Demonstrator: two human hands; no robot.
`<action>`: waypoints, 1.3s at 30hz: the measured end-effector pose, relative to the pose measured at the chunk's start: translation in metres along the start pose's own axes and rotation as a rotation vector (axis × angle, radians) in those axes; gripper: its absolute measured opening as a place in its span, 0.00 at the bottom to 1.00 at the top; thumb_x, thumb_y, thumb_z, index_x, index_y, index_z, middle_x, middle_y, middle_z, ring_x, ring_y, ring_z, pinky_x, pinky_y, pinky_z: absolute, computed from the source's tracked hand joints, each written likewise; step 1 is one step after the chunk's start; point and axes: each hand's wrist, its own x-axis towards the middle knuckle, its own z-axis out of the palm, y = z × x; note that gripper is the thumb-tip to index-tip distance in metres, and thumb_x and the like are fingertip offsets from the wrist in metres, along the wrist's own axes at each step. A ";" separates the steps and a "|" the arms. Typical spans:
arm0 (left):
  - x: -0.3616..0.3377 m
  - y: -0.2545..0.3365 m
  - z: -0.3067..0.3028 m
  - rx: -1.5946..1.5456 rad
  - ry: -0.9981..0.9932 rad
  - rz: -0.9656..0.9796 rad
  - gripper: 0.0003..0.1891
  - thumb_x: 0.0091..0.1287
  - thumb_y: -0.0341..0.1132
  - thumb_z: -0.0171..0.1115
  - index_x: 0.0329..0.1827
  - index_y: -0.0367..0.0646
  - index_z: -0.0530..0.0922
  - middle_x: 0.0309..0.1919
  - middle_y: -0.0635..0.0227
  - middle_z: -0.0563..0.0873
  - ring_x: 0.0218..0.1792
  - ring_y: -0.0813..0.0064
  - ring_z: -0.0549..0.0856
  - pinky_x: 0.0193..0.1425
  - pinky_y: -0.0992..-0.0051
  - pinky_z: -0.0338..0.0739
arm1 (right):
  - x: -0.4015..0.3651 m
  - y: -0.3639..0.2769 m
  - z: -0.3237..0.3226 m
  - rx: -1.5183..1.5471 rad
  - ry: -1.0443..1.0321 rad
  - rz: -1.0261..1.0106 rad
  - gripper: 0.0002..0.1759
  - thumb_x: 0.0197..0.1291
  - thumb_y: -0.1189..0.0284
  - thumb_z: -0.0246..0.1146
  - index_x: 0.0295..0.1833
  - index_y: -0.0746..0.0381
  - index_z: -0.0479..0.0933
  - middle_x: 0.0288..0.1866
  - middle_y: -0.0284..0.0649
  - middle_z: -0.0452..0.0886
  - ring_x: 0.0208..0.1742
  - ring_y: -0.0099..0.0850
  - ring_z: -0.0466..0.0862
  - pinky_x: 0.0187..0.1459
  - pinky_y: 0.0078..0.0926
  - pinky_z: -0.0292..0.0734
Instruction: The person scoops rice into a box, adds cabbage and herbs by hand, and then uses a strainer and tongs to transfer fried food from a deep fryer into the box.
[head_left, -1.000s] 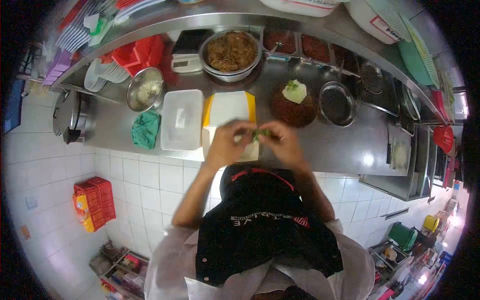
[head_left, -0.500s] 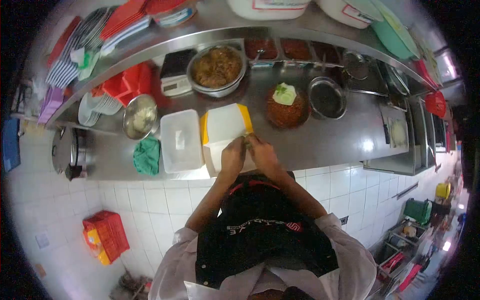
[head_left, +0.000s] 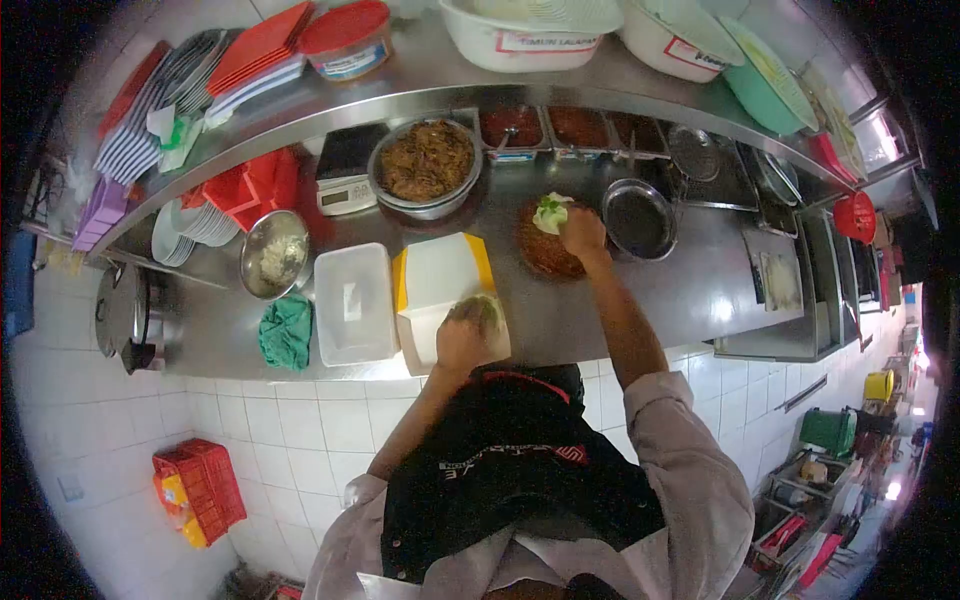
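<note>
My left hand (head_left: 463, 337) is closed on a small green leafy piece (head_left: 488, 312), over the front part of an open white and yellow box (head_left: 438, 275). Farther right, my right hand (head_left: 583, 232) has its fingers closed at the edge of pale green leaves (head_left: 550, 214), which lie on a round heap of reddish-brown food (head_left: 541, 248). To the left of the box stands a clear plastic container (head_left: 355, 305). A dark, empty-looking metal bowl (head_left: 640, 220) sits just right of the reddish food.
A green cloth (head_left: 286, 332) and a metal bowl of white food (head_left: 277, 255) lie at the left. Behind are a scale (head_left: 346, 195), a bowl of brown food (head_left: 425, 165) and sauce trays (head_left: 577, 128). A steel shelf (head_left: 400, 85) overhangs the counter's back.
My right hand has left my left hand and moved right and away to the leaves on the reddish food. My left hand has stayed over the box. The view has shifted slightly.
</note>
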 end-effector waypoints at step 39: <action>0.001 -0.007 -0.041 -0.216 -0.062 -0.158 0.10 0.62 0.32 0.62 0.45 0.44 0.83 0.42 0.55 0.87 0.42 0.50 0.86 0.50 0.60 0.80 | -0.172 -0.161 -0.006 0.221 0.147 -0.408 0.07 0.58 0.69 0.66 0.41 0.58 0.81 0.40 0.45 0.85 0.41 0.45 0.85 0.44 0.42 0.82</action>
